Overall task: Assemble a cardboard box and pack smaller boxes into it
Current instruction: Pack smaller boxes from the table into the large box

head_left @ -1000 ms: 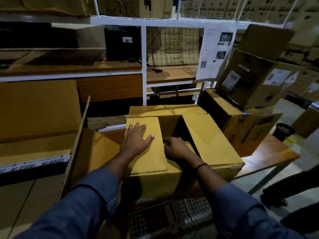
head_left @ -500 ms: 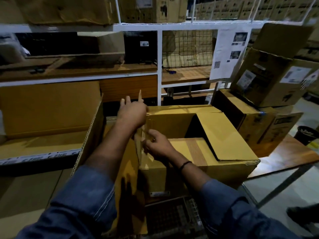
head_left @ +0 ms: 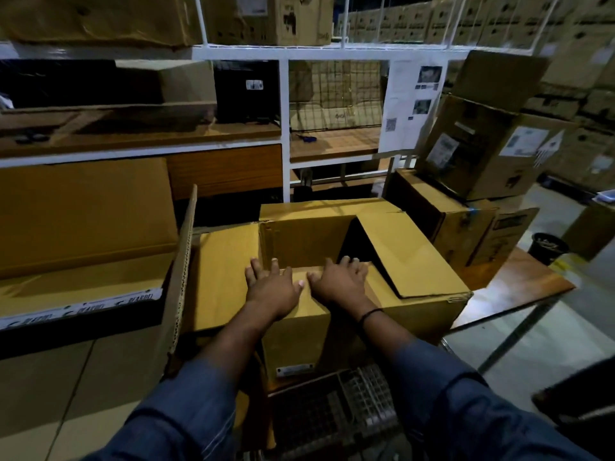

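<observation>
Right now the cardboard box (head_left: 399,316) sits dead centre, long axis running 9-to-3, opening facing up. Its near flap (head_left: 381,287) is folded down over the opening, the 3 o'clock flap (head_left: 409,261) slopes inward, and the 9 o'clock flap (head_left: 223,271) lies out flat. The gap left is dark, so can't tell what's inside.

Left hand (head_left: 271,289) & right hand (head_left: 339,282) lie side by side on the near flap, palms down, fingers straight & spread, gripping nothing. The right fingertips (head_left: 349,261) reach the flap's far edge.

At the box's 9 o'clock is a bigger open carton (head_left: 83,211) w/ a corrugated flap (head_left: 181,261) standing up; contents unclear. Wire basket (head_left: 332,410) is at 6 o'clock, stacked cartons (head_left: 482,154) at 2 o'clock, and the wooden bench (head_left: 519,284) shows at 3.
</observation>
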Available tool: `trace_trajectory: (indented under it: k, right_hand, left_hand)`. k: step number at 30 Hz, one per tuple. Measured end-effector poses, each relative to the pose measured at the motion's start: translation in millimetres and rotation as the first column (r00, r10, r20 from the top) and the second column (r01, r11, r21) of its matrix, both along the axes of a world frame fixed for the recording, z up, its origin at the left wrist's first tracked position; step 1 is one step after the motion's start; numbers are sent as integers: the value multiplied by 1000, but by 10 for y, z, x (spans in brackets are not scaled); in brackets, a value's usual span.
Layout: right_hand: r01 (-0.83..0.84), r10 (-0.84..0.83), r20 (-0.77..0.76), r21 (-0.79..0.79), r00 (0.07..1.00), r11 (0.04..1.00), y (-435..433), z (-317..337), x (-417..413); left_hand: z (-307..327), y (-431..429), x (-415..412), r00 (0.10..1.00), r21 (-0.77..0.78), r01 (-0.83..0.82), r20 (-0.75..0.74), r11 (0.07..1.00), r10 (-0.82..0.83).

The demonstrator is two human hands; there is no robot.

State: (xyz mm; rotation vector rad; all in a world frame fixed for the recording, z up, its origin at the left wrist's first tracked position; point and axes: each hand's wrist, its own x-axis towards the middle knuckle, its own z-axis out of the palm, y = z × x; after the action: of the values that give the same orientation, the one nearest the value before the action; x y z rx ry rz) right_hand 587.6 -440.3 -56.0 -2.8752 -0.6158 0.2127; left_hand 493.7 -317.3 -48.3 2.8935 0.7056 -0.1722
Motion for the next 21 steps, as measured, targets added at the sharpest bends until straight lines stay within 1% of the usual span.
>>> trace_trajectory:
  k: [2, 5, 7, 10, 13, 15, 17, 19, 21]
  right_hand:
    - [96, -97, 19, 44, 995, 994, -232, 51, 95]
    - [133, -139, 16, 200, 990, 971, -573, 130, 203]
    - [166, -184, 58, 236, 981, 957, -788, 161, 280]
    - [210, -227, 173, 111, 958, 971, -1074, 198, 450]
    - [269, -260, 222, -9, 940, 963, -1364, 198, 654]
    - [319, -312, 196, -3, 930, 948, -1551, 158, 758]
    - [359, -361, 141, 43, 922, 933, -1704, 133, 808]
    - [357, -360, 136, 48, 923, 933, -1811, 137, 843]
    - [342, -340, 137, 14, 930, 940, -1850, 170, 879]
  left_hand:
    - [-59, -65, 66, 998, 0, 50, 27, 999, -50]
    - [-73, -170, 144, 995, -110, 84, 55, 990, -78]
    - [-80, -239, 202, 994, -152, 98, 65, 983, -89]
    - [-95, -340, 296, 987, -138, 139, 102, 981, -126]
    - [-114, -406, 381, 984, -120, 148, 122, 982, -133]
    - [-114, -427, 412, 982, -115, 145, 134, 983, -130]
    - [-115, -426, 420, 980, -113, 145, 151, 983, -127]
    - [-130, -409, 423, 976, -115, 151, 172, 982, -130]
    - [-148, -383, 431, 972, -107, 156, 195, 982, -133]
